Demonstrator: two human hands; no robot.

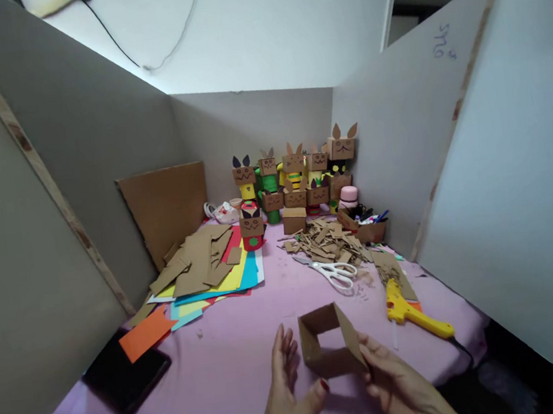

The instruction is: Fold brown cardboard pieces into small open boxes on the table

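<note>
A square cardboard frame (333, 363), open through its middle, is held above the purple cloth near the front. My right hand (395, 377) grips its right side between thumb and fingers. Just left of the frame is my left hand (292, 393), its fingers raised and apart from the thumb, with nothing in it. White-handled scissors (335, 272) lie beyond the frame, beside a heap of cardboard scraps (328, 239). To the right, a yellow glue gun (413, 314) rests on its side, its tip on a cardboard strip (391, 270).
Cardboard animal-faced figures (293, 164) stand in rows at the back. Cardboard pieces (195, 260) cover coloured sheets (252, 274) at the left, near a black tablet-like object (126, 380) and orange paper (147, 333). A box of pens (372, 229) stands at the right. Grey partitions (256, 122) surround the table.
</note>
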